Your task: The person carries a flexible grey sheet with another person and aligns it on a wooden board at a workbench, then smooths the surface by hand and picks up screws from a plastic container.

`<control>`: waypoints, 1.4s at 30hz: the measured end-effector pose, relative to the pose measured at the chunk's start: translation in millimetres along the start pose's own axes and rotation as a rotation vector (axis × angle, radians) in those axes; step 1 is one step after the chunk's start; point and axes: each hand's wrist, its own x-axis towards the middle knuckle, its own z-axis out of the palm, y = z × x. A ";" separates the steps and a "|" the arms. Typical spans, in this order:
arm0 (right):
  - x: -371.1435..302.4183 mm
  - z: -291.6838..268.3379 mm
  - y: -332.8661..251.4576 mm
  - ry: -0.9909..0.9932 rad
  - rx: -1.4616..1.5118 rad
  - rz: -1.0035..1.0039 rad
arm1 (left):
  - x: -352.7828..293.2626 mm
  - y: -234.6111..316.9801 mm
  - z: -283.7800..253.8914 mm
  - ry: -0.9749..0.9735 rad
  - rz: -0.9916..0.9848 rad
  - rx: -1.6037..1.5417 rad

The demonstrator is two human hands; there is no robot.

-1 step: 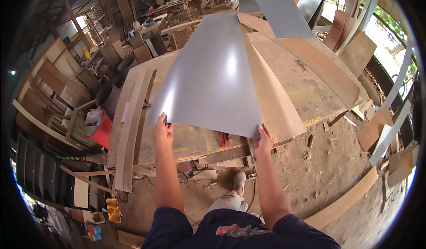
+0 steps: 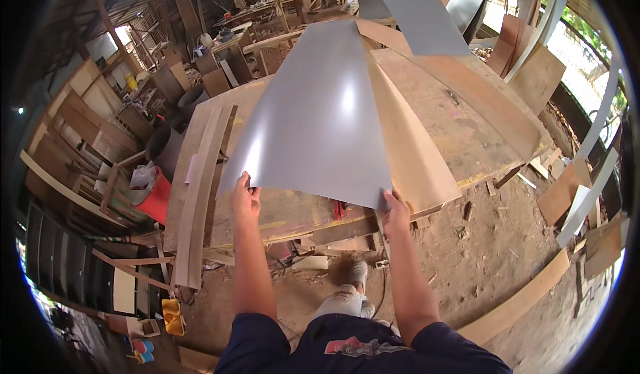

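From where I stand, the dirt floor (image 2: 493,241) spreads widest, littered with wood scraps and running along the right side of the big wooden surface (image 2: 427,111). The person stands at the near edge of that surface, with some ground between the feet and the offcuts to the right.

On the surface is the large grey sheet (image 2: 313,114), narrow at the far end as I see it and broad toward the person, its shiny face bowed. Its near edge sags between the two hands, and a strip of worn board shows between it and the surface's front edge. A tan sheet (image 2: 417,151) sticks out from under its right side, one corner reaching that front edge. Beyond it, a long brown panel (image 2: 490,117) follows the right edge, with bare board in between. A second grey sheet (image 2: 417,17) slants across the far right corner. On the left side, long wooden strips (image 2: 200,207) lie together, their near ends jutting past the front edge; a red bucket (image 2: 157,195) stands beyond them.

The left hand (image 2: 247,199) has its fingers pinching the large grey sheet's near edge, close to the left corner; the right hand (image 2: 397,214) grips the right corner, thumb on top. A small red item (image 2: 339,209) peeks from below the near edge, partly hidden.
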 end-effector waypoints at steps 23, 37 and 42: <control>-128.3 121.4 158.9 -0.334 -0.882 0.035 | 83.5 166.3 -201.9 -0.044 0.057 0.076; -170.8 139.3 278.4 -0.435 -0.872 -0.045 | 101.6 216.0 -351.7 0.103 0.053 0.093; -186.4 141.2 293.0 -0.440 -0.965 -0.012 | 98.3 210.5 -386.9 0.148 -0.010 0.082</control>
